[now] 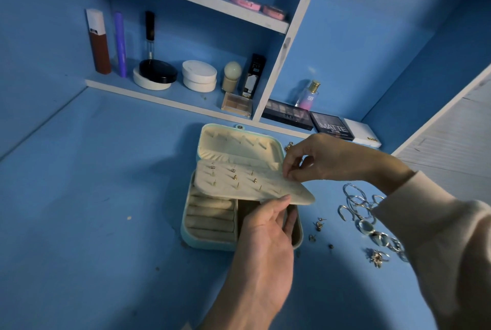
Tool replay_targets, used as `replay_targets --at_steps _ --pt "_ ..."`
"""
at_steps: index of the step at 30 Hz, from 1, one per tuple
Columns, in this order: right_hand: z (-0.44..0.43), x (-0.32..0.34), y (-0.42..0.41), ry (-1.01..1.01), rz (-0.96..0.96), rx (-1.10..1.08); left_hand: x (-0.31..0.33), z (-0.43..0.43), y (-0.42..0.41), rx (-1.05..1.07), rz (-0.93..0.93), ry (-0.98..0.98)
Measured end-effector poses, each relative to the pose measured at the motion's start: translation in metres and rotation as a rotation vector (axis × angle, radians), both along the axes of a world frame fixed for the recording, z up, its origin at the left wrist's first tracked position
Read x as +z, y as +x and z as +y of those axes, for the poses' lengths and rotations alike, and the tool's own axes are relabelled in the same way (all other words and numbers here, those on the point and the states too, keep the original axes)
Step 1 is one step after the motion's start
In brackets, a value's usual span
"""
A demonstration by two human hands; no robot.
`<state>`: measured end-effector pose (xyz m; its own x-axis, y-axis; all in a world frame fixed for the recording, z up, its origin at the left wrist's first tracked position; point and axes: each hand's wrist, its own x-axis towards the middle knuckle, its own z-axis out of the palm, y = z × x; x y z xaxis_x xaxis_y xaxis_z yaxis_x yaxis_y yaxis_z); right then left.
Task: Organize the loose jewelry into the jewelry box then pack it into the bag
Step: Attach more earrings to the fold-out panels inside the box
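Note:
A pale teal jewelry box (189,234) lies open on the blue desk, its cream lid (233,143) tipped back. Over the tray a cream earring flap (247,183) is lifted, with several small stud earrings pinned in it. My left hand (265,239) holds the flap's near edge from below, thumb on top. My right hand (326,159) pinches at the flap's right edge; whether it holds an earring there I cannot tell. Ring rolls (210,218) show under the flap. To the right of the box lie loose studs (318,223), silver hoops (356,205) and rings (380,239).
Behind the box runs a low shelf with compacts (199,76), tubes and bottles. Eyeshadow palettes (332,125) and a perfume bottle (308,94) stand at the back right. A white wall edge (438,117) closes the right side. No bag is in view.

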<state>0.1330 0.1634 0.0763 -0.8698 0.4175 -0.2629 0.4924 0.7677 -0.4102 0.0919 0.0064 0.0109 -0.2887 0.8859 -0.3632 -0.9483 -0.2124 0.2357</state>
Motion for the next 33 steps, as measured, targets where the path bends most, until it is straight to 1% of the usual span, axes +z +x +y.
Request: replay_targets --at_steps 4,14,17,21,25,29,33 --pt "-0.001 0.002 -0.003 0.026 -0.058 0.025 -0.003 0.000 -0.001 0.004 0.001 -0.008" --pt "0.001 -0.004 -0.001 0.012 -0.043 -0.044 -0.005 0.001 -0.001 0.003 -0.025 -0.002" --pt "0.001 -0.008 0.005 -0.045 0.027 -0.068 -0.006 0.001 0.000 0.014 0.005 0.009" --pt "0.000 -0.017 0.023 -0.082 0.196 -0.102 -0.008 0.002 0.001 -0.005 0.091 0.038" --pt "-0.003 -0.023 0.040 -0.192 0.339 -0.111 -0.006 0.004 -0.002 -0.044 0.113 0.053" --pt "-0.003 -0.030 0.043 -0.171 0.458 -0.155 -0.002 0.012 -0.006 -0.033 0.088 0.001" --pt "-0.003 -0.031 0.039 -0.178 0.549 -0.218 0.005 0.017 -0.010 -0.066 0.142 -0.032"
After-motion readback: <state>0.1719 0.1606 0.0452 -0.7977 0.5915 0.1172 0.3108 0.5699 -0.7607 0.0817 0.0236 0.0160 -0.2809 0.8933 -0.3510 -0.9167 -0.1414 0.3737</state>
